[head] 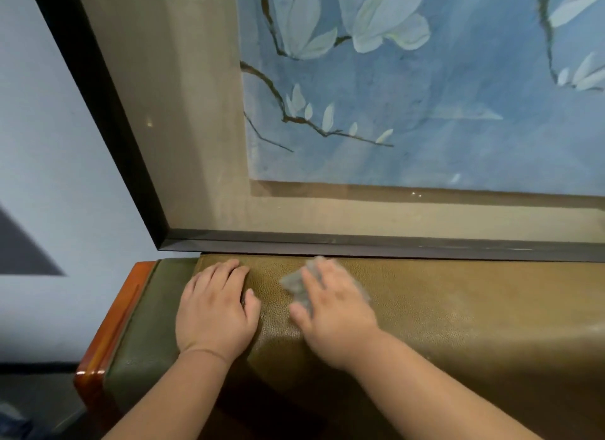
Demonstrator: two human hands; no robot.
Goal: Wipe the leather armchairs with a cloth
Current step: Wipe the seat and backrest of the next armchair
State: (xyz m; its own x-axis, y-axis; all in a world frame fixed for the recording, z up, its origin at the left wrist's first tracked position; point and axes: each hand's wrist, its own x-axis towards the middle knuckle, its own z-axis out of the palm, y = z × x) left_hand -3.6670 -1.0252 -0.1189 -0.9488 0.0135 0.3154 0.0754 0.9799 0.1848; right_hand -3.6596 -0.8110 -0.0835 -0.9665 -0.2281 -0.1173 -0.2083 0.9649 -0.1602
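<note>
Along the top of the olive-brown leather armchair back (458, 308), which runs left to right below a black-framed flower painting (393, 112), both forearms reach forward. Left hand (216, 312) rests flat, fingers relaxed, on the leather. Right hand (334, 312) presses a crumpled grey cloth (294, 284) under spread fingers; motion blur softens it.

- We see a large framed painting (409, 89) of white magnolia blossoms on dark branches over a blue ground, with a beige mat and a thin black frame, glazed and faintly reflective.
- We see a pale blue-grey wall (49, 177) to its left, bearing a dark grey triangular patch (23, 246).
</note>
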